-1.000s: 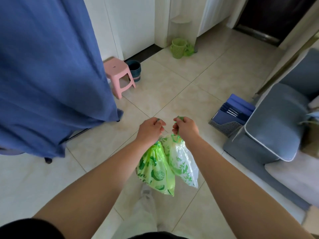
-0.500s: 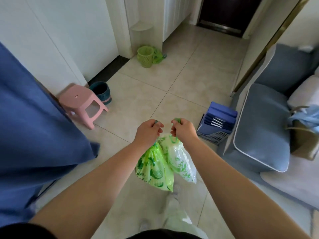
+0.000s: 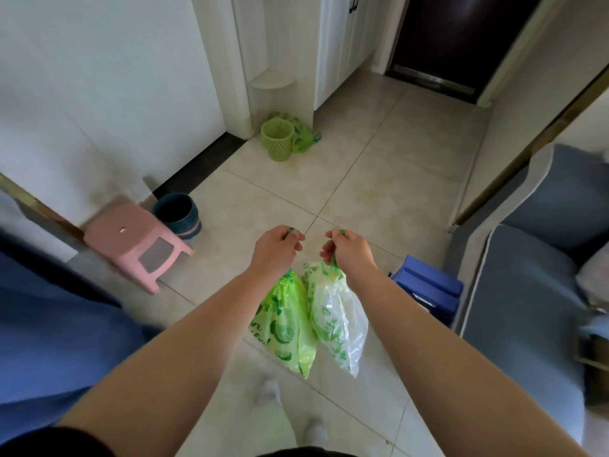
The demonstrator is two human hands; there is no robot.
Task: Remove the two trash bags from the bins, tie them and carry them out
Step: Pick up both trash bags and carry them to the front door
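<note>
My left hand point(image 3: 275, 250) grips the drawstring of a bright green trash bag point(image 3: 286, 328) with fruit prints, which hangs closed below it. Beside it, my right hand point(image 3: 349, 252) holds the drawstring of a white trash bag point(image 3: 337, 319) with green leaf prints. The two bags hang side by side, touching, above the tiled floor. A dark teal bin point(image 3: 179, 214) stands by the wall at the left. Farther ahead stands a light green basket bin point(image 3: 277, 140) with a green bag point(image 3: 303, 136) lying behind it.
A pink stool point(image 3: 138, 245) stands beside the teal bin. Blue cloth point(image 3: 49, 341) fills the lower left. A blue file holder point(image 3: 428, 288) sits on the floor by a grey sofa point(image 3: 527, 308) at the right. A dark door point(image 3: 461, 34) is straight ahead past white cabinets.
The view has swung left to face the corridor and dark door. The blue cloth has slid to the lower left. My hands have parted slightly, still holding the bags.
</note>
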